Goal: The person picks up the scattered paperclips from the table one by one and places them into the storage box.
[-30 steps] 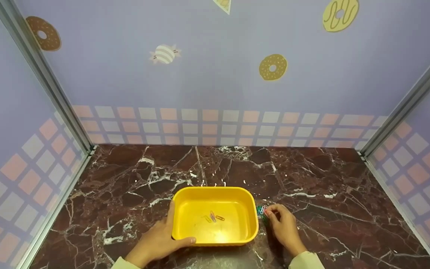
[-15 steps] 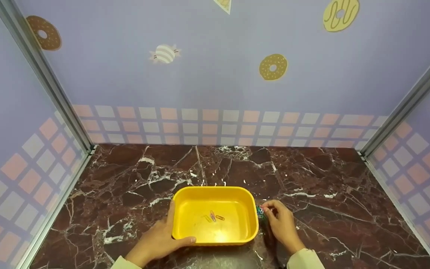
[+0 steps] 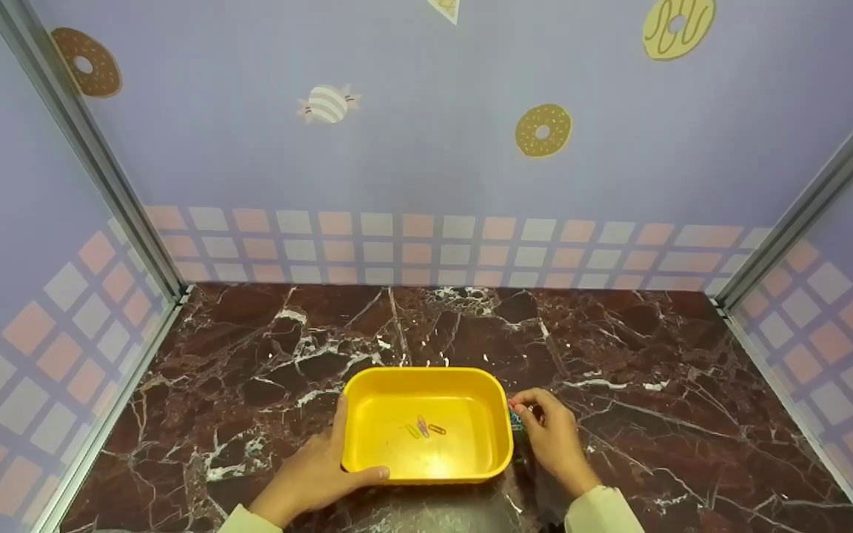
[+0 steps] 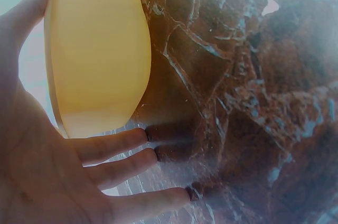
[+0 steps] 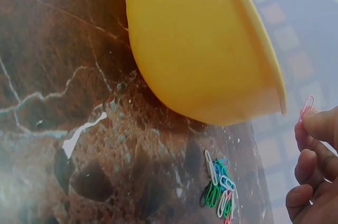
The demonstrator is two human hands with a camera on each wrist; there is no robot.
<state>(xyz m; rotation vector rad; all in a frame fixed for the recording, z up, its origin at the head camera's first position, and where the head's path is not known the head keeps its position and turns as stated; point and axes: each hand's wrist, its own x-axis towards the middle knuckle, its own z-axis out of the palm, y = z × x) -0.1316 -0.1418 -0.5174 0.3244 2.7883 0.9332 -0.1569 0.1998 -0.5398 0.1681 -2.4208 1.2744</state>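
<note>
A yellow plastic tub stands on the dark marble tabletop. Inside lie a yellow paper clip, a pinkish-purple one and an orange-brown one. My left hand rests against the tub's near left corner, thumb on the front rim, fingers straight along its side. Right of the tub, my right hand pinches a pink paper clip between thumb and forefinger, near the rim's height. Below it, close against the tub's right side, lies a small pile of green, white, blue and pink paper clips.
A lilac wall with printed sweets and a tiled band stands behind the tabletop. Side panels with metal corner rails enclose it left and right. Small white specks dot the marble behind the tub.
My right hand has risen from the pile and moved slightly left and away from me, now with a pink paper clip between its fingertips. The left hand and the tub stay put.
</note>
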